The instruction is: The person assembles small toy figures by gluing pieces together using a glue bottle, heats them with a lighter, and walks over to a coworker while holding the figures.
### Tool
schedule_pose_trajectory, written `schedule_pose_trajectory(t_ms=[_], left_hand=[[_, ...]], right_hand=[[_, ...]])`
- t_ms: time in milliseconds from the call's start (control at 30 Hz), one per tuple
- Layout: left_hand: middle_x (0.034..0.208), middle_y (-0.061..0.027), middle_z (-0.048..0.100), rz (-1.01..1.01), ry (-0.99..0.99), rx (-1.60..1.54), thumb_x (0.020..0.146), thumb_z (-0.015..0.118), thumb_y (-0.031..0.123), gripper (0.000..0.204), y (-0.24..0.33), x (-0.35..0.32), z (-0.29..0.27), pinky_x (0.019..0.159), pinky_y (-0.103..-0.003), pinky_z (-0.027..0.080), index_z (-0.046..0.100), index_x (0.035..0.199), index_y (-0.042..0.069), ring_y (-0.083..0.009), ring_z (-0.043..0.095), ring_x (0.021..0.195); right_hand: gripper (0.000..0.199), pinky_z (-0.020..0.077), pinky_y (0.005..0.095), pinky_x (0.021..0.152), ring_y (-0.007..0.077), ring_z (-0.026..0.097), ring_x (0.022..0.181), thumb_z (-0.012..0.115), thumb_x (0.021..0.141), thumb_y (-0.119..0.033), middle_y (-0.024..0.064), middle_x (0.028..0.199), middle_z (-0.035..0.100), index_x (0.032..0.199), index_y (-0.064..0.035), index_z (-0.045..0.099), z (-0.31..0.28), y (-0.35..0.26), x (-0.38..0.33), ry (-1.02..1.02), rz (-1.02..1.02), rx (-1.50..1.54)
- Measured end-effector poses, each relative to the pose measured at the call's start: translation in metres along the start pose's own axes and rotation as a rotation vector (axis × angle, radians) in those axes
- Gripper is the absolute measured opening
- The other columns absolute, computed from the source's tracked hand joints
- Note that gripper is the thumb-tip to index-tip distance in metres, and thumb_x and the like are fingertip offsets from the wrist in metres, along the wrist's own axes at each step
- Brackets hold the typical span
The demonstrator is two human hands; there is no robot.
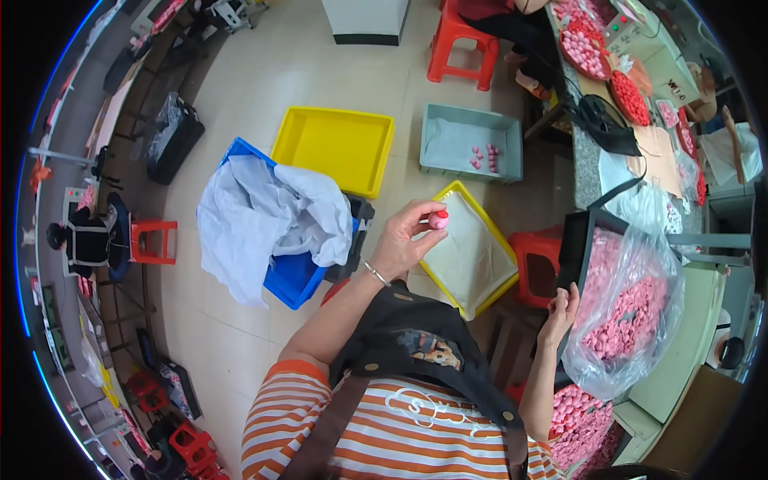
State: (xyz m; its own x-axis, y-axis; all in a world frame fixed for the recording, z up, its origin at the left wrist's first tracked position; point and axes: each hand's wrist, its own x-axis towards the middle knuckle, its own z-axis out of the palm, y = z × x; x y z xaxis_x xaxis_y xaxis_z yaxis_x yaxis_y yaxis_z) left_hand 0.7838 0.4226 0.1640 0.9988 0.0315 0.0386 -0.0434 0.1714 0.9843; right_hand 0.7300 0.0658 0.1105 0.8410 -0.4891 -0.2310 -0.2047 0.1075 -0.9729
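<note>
My left hand (408, 238) is raised and pinches a small pink and red piece (439, 219) between thumb and fingertips. It hovers over the near corner of a yellow tray lined with white sheet (472, 256). My right hand (562, 310) grips the near rim of a black crate (573, 240). The crate is lined with a clear plastic bag (640, 264) that holds many small pink pieces (624, 324). More pink pieces (578, 416) lie in a container below my right forearm.
On the floor stand a blue crate (292, 280) draped with white sheeting (264, 216), an empty yellow tray (332, 148), and a grey tray (468, 144) with a few pink pieces. Red stools (460, 48) (538, 268) stand nearby. Another person sits at the workbench (632, 96) at top right.
</note>
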Motion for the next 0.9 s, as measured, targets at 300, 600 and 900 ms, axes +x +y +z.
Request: schedule_pose_trajectory(t_ms=[300,600,900], left_hand=[[0.102,-0.008,0.058,0.03,0.059,0.3,0.081,0.065,-0.005,0.034,-0.004,0.049,-0.05,0.085,-0.026,0.051,0.056,0.113,-0.002,-0.013,0.06,0.095],[0.104,-0.0092,0.061,-0.112,0.336,0.271,0.08,0.066,-0.005,0.037,-0.032,0.047,-0.136,0.085,-0.026,0.051,0.055,0.115,-0.002,-0.0156,0.062,0.096],[0.106,-0.0087,0.061,-0.063,0.087,0.418,0.08,0.067,-0.003,0.033,-0.039,0.269,-0.087,0.084,-0.027,0.052,0.057,0.112,-0.002,-0.0149,0.062,0.096]], right_hand=[[0.049,0.0405,0.0197,0.072,0.0076,0.047,0.081,0.057,0.093,-0.016,0.0012,0.098,0.054,0.136,0.0021,0.039,0.028,0.016,0.044,0.117,-0.178,-0.312],[0.042,0.0402,0.0247,0.085,0.013,0.05,0.091,0.058,0.093,-0.019,0.0058,0.103,0.056,0.126,0.0056,0.05,0.061,0.02,0.055,0.428,-0.175,-0.249],[0.032,0.041,0.0253,0.078,0.0138,0.047,0.085,0.055,0.094,-0.015,0.0075,0.099,0.054,0.118,0.0059,0.054,0.104,0.029,0.069,0.937,-0.173,-0.286]])
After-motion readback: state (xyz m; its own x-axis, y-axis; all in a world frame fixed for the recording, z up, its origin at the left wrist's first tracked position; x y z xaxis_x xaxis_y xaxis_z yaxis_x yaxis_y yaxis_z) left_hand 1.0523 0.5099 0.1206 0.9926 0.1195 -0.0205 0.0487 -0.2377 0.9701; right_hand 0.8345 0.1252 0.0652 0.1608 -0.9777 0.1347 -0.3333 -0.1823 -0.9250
